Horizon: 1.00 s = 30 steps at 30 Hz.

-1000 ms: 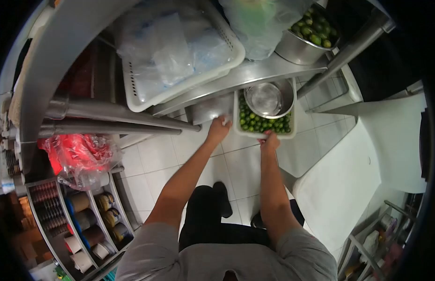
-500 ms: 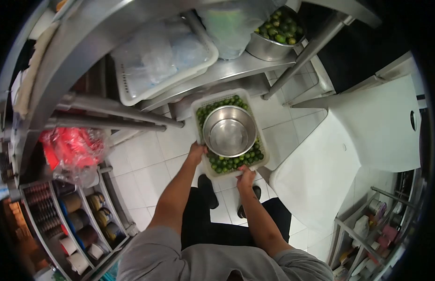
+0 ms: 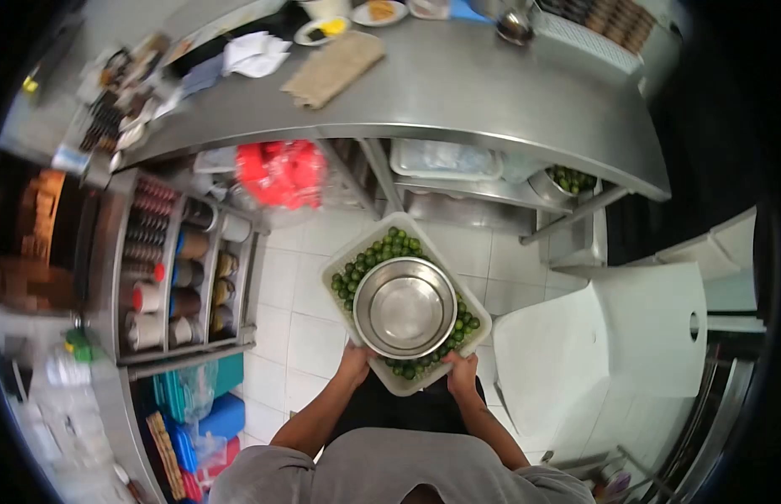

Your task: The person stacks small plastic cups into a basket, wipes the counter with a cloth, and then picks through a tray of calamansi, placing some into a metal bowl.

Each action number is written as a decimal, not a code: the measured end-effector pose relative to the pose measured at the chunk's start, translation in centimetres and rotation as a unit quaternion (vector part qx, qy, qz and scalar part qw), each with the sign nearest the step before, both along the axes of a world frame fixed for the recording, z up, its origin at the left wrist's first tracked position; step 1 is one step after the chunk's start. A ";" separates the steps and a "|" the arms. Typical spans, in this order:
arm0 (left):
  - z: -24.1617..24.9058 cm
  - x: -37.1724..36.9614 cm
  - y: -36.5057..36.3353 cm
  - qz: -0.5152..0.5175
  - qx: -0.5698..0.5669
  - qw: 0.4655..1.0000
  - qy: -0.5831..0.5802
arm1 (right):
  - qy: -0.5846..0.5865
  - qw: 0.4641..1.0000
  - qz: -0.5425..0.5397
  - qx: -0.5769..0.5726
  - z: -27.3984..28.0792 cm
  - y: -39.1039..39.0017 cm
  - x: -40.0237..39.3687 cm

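Observation:
A pale rectangular basket [image 3: 476, 337] of small green limes [image 3: 389, 245] is held up off the tiled floor, in front of my body. On the limes sits an empty round metal bowl [image 3: 405, 309]. My left hand [image 3: 355, 363] is closed on the basket's near left edge. The near right edge is gripped by my right hand [image 3: 462, 370]. The undersides of both hands' grips are hidden by the basket.
A steel table [image 3: 457, 92] spans the front, with a brown cloth [image 3: 335, 69] on it. Its lower shelf holds a white tray [image 3: 447, 160] and a metal pot [image 3: 548, 186] of limes. A white chair [image 3: 554, 344] stands right; a rack of containers [image 3: 184, 277] stands left.
The basket with its bowl has come closer to my body and turned at an angle, both hands still holding it. The view has shifted, so the tabletop now shows.

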<state>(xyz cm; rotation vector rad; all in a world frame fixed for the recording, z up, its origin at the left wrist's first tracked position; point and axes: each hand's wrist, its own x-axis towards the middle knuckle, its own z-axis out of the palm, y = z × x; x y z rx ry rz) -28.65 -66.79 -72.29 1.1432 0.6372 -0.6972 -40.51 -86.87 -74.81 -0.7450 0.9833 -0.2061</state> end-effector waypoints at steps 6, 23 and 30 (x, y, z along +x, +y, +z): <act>12.5 -5.3 3.8 0.084 -0.003 0.996 -0.043 | -0.083 0.989 0.122 -0.009 14.6 0.5 0.6; 28.3 9.7 8.3 0.054 -0.039 0.973 -0.220 | -0.209 0.969 0.110 -0.079 30.9 5.0 15.9; 31.0 15.9 7.6 -0.039 -0.043 0.978 -0.201 | -0.166 0.980 0.010 -0.105 32.6 6.1 18.4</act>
